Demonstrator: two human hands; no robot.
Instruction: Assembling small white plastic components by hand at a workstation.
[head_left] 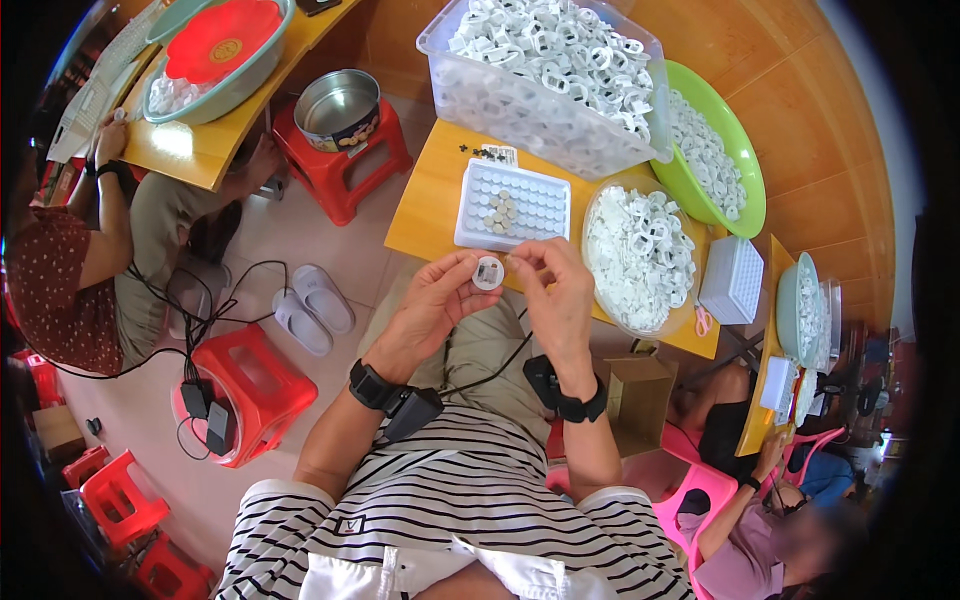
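Over my lap, at the table's front edge, my left hand (437,292) pinches a small round white plastic case (488,273). Its inside faces up, with a greyish piece in it. My right hand (562,290) is beside the case, thumb and fingers curled closed near its right rim. Anything between those fingertips is too small to make out. Just beyond my hands lies a white tray with round pockets (545,205). Several round silvery discs (500,213) are heaped on it. Small black pieces (487,154) lie behind the tray.
A clear bin (540,135) of white plastic parts stands behind; a green basin (745,190) and a round clear tub (605,290) hold more. Stacked white trays (733,280) and pink scissors (703,321) lie right. Red stools (250,385) and cables are left. Two people sit at neighbouring tables.
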